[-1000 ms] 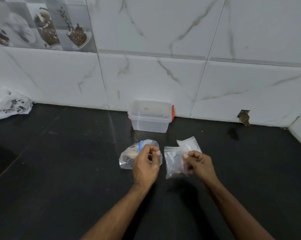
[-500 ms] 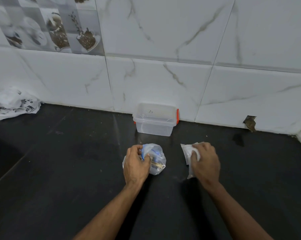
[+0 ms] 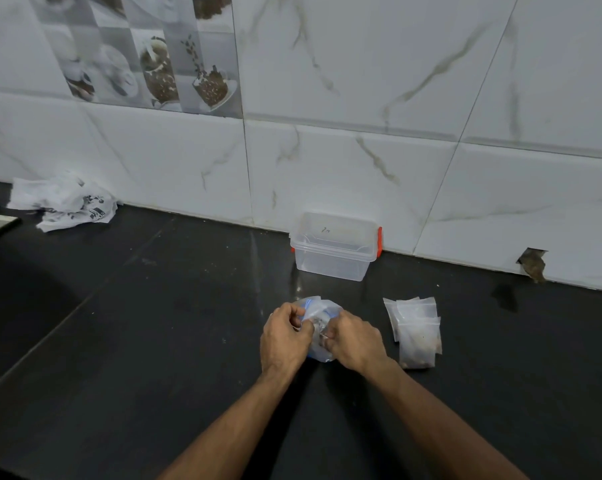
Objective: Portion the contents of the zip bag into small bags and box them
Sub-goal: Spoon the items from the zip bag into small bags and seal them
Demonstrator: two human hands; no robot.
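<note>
Two hands, the left hand and right hand, pinch the clear blue-edged zip bag between curled fingers, low over the black counter. Just right lies a pile of small bags. Behind them a clear lidded box with orange clips sits against the tiled wall; a crumpled white bag lies far left.

Both hands' fingers hide much of the zip bag; its contents are unclear
</note>
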